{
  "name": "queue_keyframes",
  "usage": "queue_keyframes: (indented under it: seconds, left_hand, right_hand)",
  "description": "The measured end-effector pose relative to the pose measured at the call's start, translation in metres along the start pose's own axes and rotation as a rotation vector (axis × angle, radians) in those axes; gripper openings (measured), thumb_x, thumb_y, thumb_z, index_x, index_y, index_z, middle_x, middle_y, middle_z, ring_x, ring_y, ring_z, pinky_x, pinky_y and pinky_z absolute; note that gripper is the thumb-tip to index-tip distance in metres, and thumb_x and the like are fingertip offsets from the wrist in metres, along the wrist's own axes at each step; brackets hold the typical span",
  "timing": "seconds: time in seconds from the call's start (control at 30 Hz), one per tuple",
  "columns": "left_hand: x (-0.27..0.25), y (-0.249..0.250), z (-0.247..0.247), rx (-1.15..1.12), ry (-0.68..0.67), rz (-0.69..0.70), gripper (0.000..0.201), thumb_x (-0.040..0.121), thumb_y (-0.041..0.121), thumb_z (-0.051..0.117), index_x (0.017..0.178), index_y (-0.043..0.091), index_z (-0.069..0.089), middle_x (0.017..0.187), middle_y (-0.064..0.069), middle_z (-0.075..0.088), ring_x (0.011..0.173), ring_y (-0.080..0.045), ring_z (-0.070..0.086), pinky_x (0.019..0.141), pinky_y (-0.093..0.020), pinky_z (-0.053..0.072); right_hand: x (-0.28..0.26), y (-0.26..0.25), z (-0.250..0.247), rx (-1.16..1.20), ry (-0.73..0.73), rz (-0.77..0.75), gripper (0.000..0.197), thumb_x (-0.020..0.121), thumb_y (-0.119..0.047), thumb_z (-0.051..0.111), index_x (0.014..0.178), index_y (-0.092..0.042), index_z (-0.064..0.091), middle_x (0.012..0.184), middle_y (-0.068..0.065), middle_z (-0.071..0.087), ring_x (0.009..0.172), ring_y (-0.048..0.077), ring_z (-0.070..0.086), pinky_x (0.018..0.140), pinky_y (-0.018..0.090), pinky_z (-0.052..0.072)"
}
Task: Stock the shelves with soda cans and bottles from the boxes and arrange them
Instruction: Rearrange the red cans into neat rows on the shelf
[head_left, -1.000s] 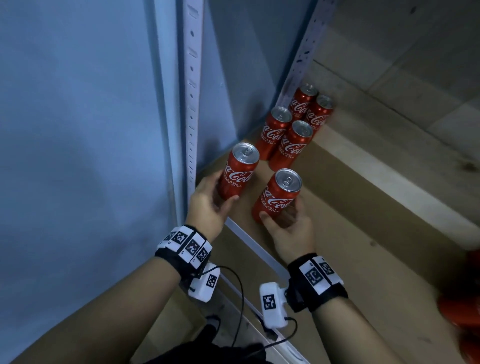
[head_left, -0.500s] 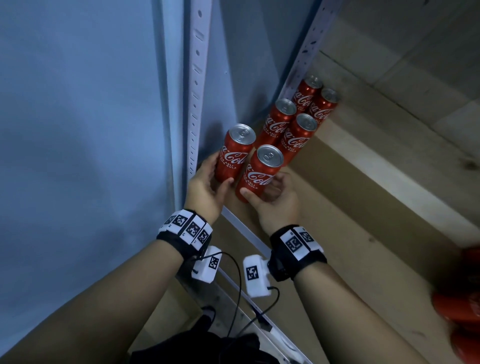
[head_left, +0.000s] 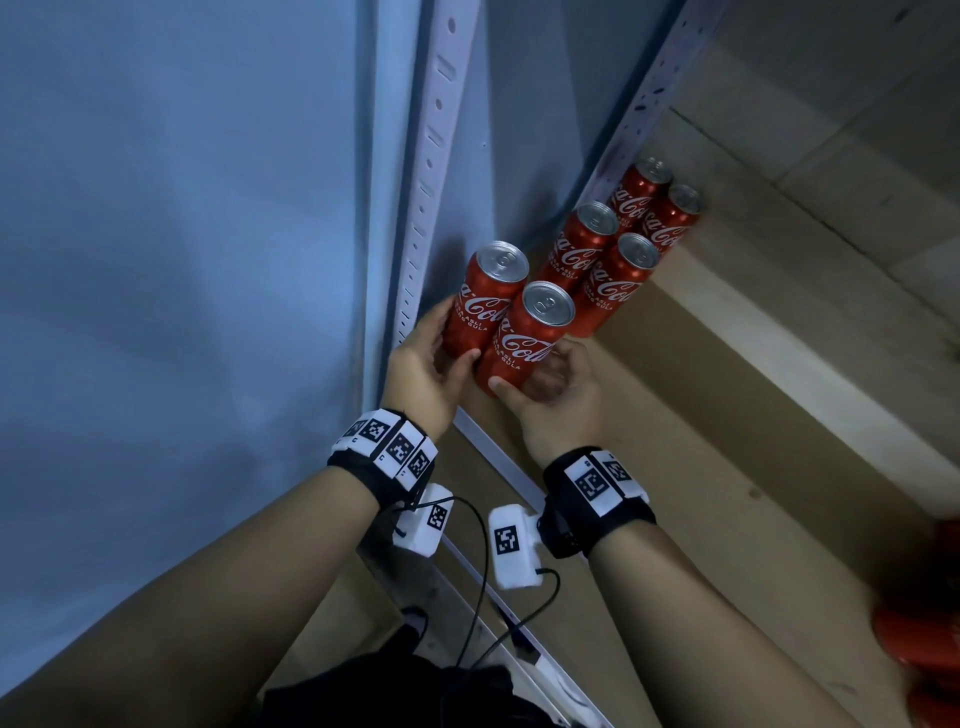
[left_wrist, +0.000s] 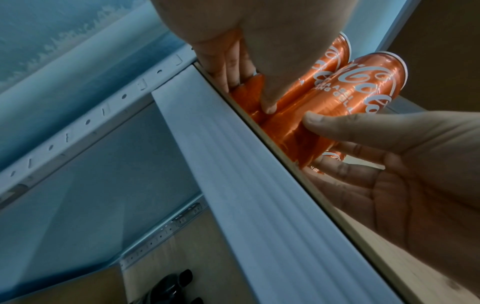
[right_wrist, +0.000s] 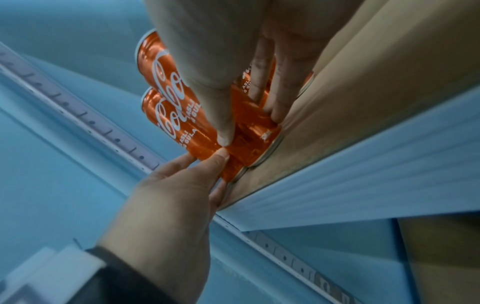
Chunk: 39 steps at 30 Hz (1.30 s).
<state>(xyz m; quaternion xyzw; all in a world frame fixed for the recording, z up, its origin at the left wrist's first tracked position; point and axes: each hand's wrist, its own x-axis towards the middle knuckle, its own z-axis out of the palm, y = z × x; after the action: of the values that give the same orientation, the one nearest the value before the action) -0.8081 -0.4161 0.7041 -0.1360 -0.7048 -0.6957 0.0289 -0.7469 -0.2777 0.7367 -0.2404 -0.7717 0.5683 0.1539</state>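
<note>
Head view: two upright red cola cans stand side by side at the front left corner of a wooden shelf (head_left: 649, 467), the left can (head_left: 485, 301) just beside the perforated white upright (head_left: 431, 171) of the rack, the right can (head_left: 530, 338) touching it. The left hand (head_left: 423, 369) curls around the lower body of the left can, thumb on its front; the right hand (head_left: 558, 397) cups the base of the right can, thumb on the front and fingers curled behind. Four more cans (head_left: 618, 244) stand in two pairs farther back along the blue wall (head_left: 182, 260), just behind the held pair. Both wrists carry black bands with white marker tags. Red objects at the far right edge are too blurred to identify. Left wrist view: the left hand (left_wrist: 233, 41) grips its can (left_wrist: 249, 96) from above, fingers reaching down to the shelf's pale front rail (left_wrist: 246, 185); the right hand (left_wrist: 389, 164) holds the neighbouring can (left_wrist: 350, 92) between thumb and fingers. Right wrist view: the right hand (right_wrist: 246, 61) wraps the near can (right_wrist: 249, 133), whose base rests on the shelf board (right_wrist: 376, 102); the left hand (right_wrist: 168, 205) pinches the low part of the other can (right_wrist: 182, 127), the two thumbs almost meeting.
</note>
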Motion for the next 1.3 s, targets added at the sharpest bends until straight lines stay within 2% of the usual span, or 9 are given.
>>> queue_keyframes:
  seconds: [0.13, 0.27, 0.47, 0.67, 0.8, 0.9, 1.03, 1.17, 1.3]
  left_hand:
    - [0.001, 0.000, -0.001, 0.010, -0.009, -0.011, 0.060, 0.093, 0.013, 0.070, 0.147, 0.025, 0.046, 0.130, 0.021, 0.057, 0.124, 0.008, 0.053, 0.101, -0.011, 0.043]
    - [0.001, -0.001, 0.001, 0.016, 0.009, -0.008, 0.060, 0.092, 0.010, 0.071, 0.145, 0.026, 0.047, 0.126, 0.029, 0.055, 0.122, 0.011, 0.053, 0.101, -0.010, 0.043]
    - [0.000, 0.000, 0.000, 0.014, 0.000, -0.010, 0.061, 0.093, 0.008, 0.070, 0.143, 0.030, 0.045, 0.127, 0.028, 0.054, 0.122, 0.012, 0.053, 0.101, -0.010, 0.042]
    - [-0.002, 0.001, -0.001, 0.031, 0.001, -0.024, 0.059, 0.094, 0.011, 0.068, 0.146, 0.027, 0.045, 0.128, 0.027, 0.056, 0.123, 0.009, 0.054, 0.101, -0.011, 0.043]
    - [-0.003, 0.001, -0.003, 0.057, -0.023, -0.045, 0.059, 0.096, 0.014, 0.067, 0.149, 0.028, 0.044, 0.133, 0.017, 0.059, 0.127, 0.002, 0.054, 0.108, -0.027, 0.046]
    - [-0.004, 0.001, -0.007, 0.071, -0.053, -0.042, 0.059, 0.097, 0.023, 0.063, 0.152, 0.028, 0.041, 0.140, 0.005, 0.059, 0.131, -0.007, 0.055, 0.111, -0.044, 0.046]
    - [-0.008, 0.012, -0.012, 0.201, -0.083, -0.056, 0.060, 0.097, 0.036, 0.060, 0.153, 0.029, 0.039, 0.142, 0.005, 0.057, 0.131, -0.006, 0.053, 0.112, -0.037, 0.044]
    - [-0.021, 0.034, -0.022, 0.311, -0.143, -0.070, 0.053, 0.096, 0.036, 0.065, 0.145, 0.026, 0.048, 0.137, 0.007, 0.057, 0.125, -0.005, 0.053, 0.106, -0.028, 0.044]
    - [-0.025, 0.049, -0.037, 0.664, -0.378, -0.082, 0.047, 0.091, 0.047, 0.061, 0.131, 0.023, 0.058, 0.124, 0.000, 0.062, 0.110, -0.016, 0.061, 0.096, -0.036, 0.053]
  right_hand:
    - [-0.001, -0.001, 0.001, -0.006, 0.000, -0.019, 0.065, 0.066, -0.007, 0.094, 0.111, -0.035, 0.056, 0.113, -0.007, 0.072, 0.102, 0.005, 0.070, 0.090, 0.027, 0.059]
    - [-0.005, -0.003, 0.000, -0.006, 0.004, -0.035, 0.064, 0.068, -0.007, 0.093, 0.114, -0.032, 0.056, 0.110, -0.013, 0.070, 0.099, -0.002, 0.068, 0.085, 0.016, 0.056]
    - [-0.006, -0.003, 0.002, -0.007, 0.003, -0.016, 0.066, 0.067, -0.008, 0.094, 0.117, -0.029, 0.057, 0.112, -0.009, 0.071, 0.101, 0.002, 0.069, 0.085, 0.021, 0.059]
    - [-0.008, -0.001, 0.004, 0.000, 0.017, -0.040, 0.065, 0.068, -0.007, 0.093, 0.114, -0.033, 0.056, 0.113, -0.009, 0.071, 0.101, 0.002, 0.069, 0.082, 0.016, 0.057]
    - [-0.007, 0.003, 0.005, -0.007, 0.025, -0.037, 0.068, 0.067, -0.010, 0.094, 0.122, -0.025, 0.057, 0.116, -0.006, 0.071, 0.104, 0.006, 0.070, 0.086, 0.025, 0.060]
    - [-0.006, 0.004, 0.005, -0.025, 0.029, -0.048, 0.069, 0.066, -0.011, 0.095, 0.120, -0.031, 0.055, 0.116, -0.005, 0.072, 0.103, 0.007, 0.070, 0.088, 0.033, 0.061]
    - [-0.012, 0.000, 0.002, -0.088, 0.023, -0.085, 0.073, 0.068, -0.016, 0.094, 0.124, -0.036, 0.051, 0.118, -0.009, 0.069, 0.105, 0.005, 0.068, 0.089, 0.035, 0.060]
    - [-0.027, -0.001, -0.013, -0.178, -0.001, -0.164, 0.077, 0.072, -0.026, 0.090, 0.137, -0.030, 0.048, 0.129, -0.013, 0.065, 0.118, 0.004, 0.061, 0.099, 0.039, 0.055]
    - [-0.045, -0.006, -0.048, -0.349, -0.051, -0.188, 0.081, 0.079, -0.030, 0.086, 0.148, -0.025, 0.044, 0.144, -0.007, 0.055, 0.131, 0.002, 0.049, 0.109, 0.027, 0.043]
